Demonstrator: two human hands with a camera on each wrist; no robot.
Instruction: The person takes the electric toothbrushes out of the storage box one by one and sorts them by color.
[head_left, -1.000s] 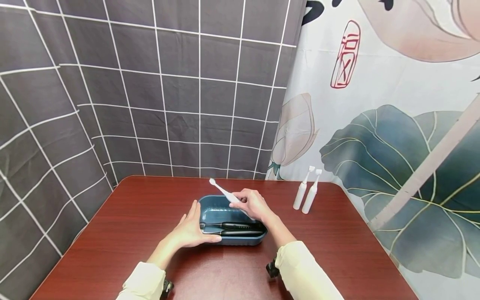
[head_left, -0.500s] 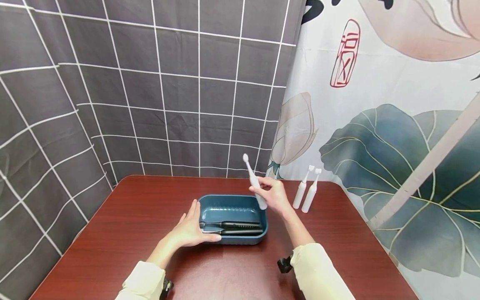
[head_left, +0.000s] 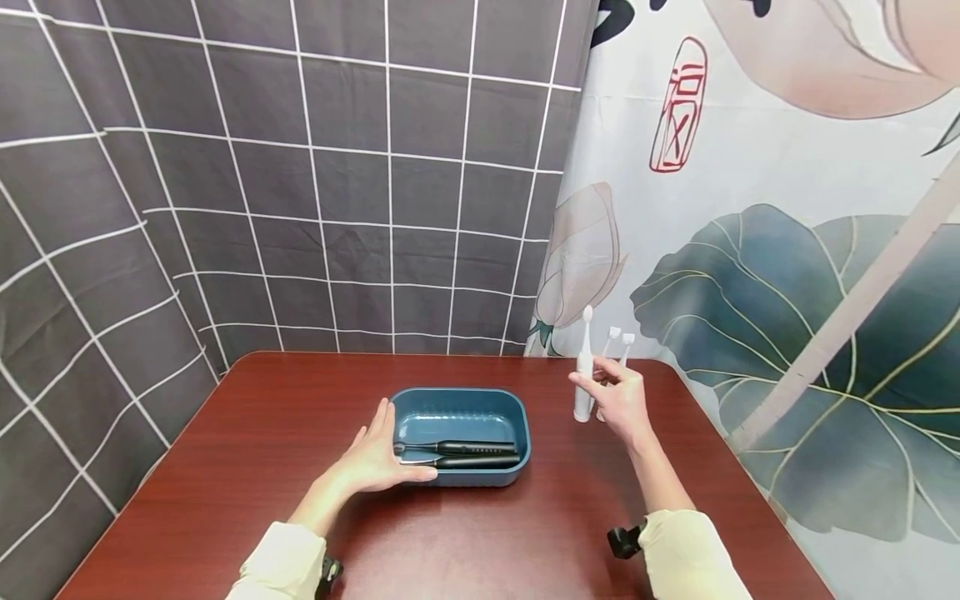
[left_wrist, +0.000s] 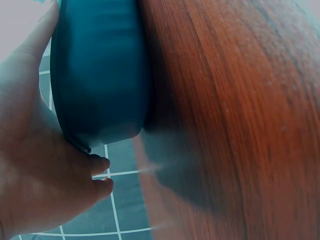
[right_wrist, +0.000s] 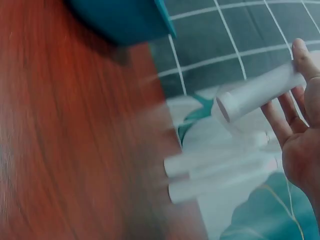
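Observation:
My right hand (head_left: pixel 621 398) pinches a white electric toothbrush (head_left: pixel 584 367) by its handle, held upright with its head up. Its bottom end (right_wrist: pixel 229 107) hangs above the table in the right wrist view. Just behind that hand stand two more white electric toothbrushes (right_wrist: pixel 215 156), mostly covered by it in the head view. My left hand (head_left: pixel 371 460) rests against the left end of a blue box (head_left: pixel 517 477), thumb along the front wall and straight fingers along the side. Inside the box, along its front, lie two black electric toothbrushes (head_left: pixel 476 447) side by side.
The box stands on a reddish-brown wooden table (head_left: pixel 300 400). A grey curtain (head_left: pixel 337 192) with white grid lines hangs behind the table. To the right hangs a white curtain (head_left: pixel 750 150) printed with lotus leaves and flowers.
My right hand has carried the white toothbrush out of the box, rightward to the two standing ones, turning it from slanted to upright. My left hand has stayed on the box.

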